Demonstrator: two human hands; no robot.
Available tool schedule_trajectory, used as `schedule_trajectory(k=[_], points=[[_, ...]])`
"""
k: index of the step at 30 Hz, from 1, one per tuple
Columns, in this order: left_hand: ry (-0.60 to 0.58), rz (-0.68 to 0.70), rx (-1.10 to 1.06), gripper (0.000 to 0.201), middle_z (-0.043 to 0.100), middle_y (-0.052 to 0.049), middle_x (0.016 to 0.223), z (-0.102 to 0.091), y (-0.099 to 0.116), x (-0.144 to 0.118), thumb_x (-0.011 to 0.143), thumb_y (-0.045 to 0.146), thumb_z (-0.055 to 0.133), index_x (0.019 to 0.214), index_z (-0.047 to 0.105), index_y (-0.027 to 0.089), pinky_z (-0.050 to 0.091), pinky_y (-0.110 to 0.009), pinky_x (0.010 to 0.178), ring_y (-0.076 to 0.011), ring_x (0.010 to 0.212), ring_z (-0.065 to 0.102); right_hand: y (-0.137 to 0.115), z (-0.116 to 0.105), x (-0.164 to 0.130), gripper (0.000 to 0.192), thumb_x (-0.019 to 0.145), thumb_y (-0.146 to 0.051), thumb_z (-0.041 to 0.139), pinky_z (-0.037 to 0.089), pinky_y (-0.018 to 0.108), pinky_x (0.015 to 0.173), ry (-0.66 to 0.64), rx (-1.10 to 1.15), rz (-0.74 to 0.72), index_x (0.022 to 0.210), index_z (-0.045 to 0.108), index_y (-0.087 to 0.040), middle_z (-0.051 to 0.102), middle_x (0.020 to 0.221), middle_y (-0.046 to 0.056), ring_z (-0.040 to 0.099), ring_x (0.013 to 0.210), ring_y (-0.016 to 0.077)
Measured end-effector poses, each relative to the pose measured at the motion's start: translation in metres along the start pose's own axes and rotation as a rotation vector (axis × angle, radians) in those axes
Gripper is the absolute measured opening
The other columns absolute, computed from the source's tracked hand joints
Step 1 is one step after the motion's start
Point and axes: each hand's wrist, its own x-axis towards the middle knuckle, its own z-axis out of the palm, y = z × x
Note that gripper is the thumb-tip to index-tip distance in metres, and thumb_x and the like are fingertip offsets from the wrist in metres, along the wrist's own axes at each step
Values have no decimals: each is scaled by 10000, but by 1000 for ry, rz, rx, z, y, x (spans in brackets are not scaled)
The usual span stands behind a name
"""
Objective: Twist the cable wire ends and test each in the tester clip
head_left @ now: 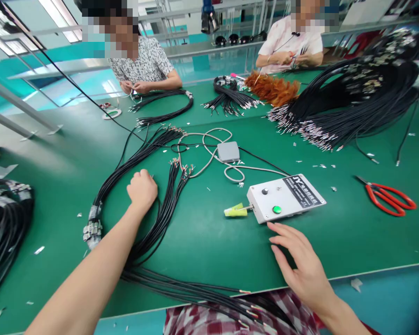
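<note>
Fingers (145, 179) of our left hand (142, 190) are curling shut on a black wire (160, 218) from the bundle on the green desk (202, 242), while our right hand (300, 265) is lying spread beside the white box (286, 197), so we are wisely gripping one strand alone.

Under the left hand (142, 190), closed in a fist, lie black cables (160, 218) with a smooth, faintly glossy plastic sheath and bare coppery metal tips. Just beyond the flat right hand (296, 260) sits a control box (285, 197) with a matt white face, a shiny green button and a glossy black label. The table (209, 242) is smooth matt green. Well right, scissors (387, 197) have glossy red plastic handles.
</note>
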Motion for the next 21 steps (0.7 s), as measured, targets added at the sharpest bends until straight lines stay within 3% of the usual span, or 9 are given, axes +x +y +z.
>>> schedule_trajectory(k=[3,5,7,9,10,12,15,18,21], points=[[-86,106,89,122,586,-230,1071,-7,5,-21,833,198,506,928,530,126,391,-512,895,-409,1102,534,1,1,1,225,907,-105,528,487,470,959,6,26,25,1102,575,-208,636,1260,115,561,1192,259],[-218,255,93,149,592,-194,1091,-24,13,-55,866,253,489,958,549,153,391,-471,904,-372,1091,539,1,1,2,230,903,-93,531,496,473,956,2,39,22,1097,577,-209,642,1248,115,567,1185,258],[-520,468,49,69,644,-72,882,-46,20,-100,817,287,580,811,585,218,441,-355,807,-270,872,611,0,0,2,229,901,-85,533,503,471,952,-7,41,22,1085,580,-212,648,1236,112,572,1176,255],[-1011,773,39,49,656,-39,871,-66,24,-141,793,217,602,838,600,236,438,-315,739,-238,809,614,-2,0,2,224,902,-83,534,506,470,949,-22,39,25,1078,581,-213,651,1228,112,576,1168,252],[-1102,802,82,94,659,-36,869,-74,24,-157,800,149,568,826,597,235,428,-305,716,-234,805,610,-2,0,3,222,903,-83,534,507,469,948,-28,39,28,1076,583,-212,652,1224,112,579,1163,251],[-1258,731,89,167,638,-19,841,-84,23,-172,843,97,493,774,571,228,410,-272,661,-199,756,591,-3,-1,3,219,902,-81,536,507,467,947,-33,39,28,1073,587,-208,657,1213,113,585,1151,248],[-1377,496,-49,178,596,8,792,-87,17,-167,857,121,500,711,541,215,405,-222,630,-154,711,559,-1,-2,3,221,899,-77,543,506,467,950,-33,53,27,1071,595,-205,663,1200,109,589,1139,244],[-1337,314,-165,137,577,24,766,-85,13,-155,830,151,544,708,523,209,423,-206,687,-144,735,541,-3,-2,3,218,900,-89,548,504,474,954,-40,104,55,1063,610,-220,673,1182,94,597,1126,246],[-1248,282,-253,126,547,29,740,-83,29,-157,871,207,505,745,505,215,426,-216,676,-146,717,511,-14,-1,7,177,918,-139,541,516,446,937,-38,273,183,1042,626,-232,688,1141,86,625,1081,241]])
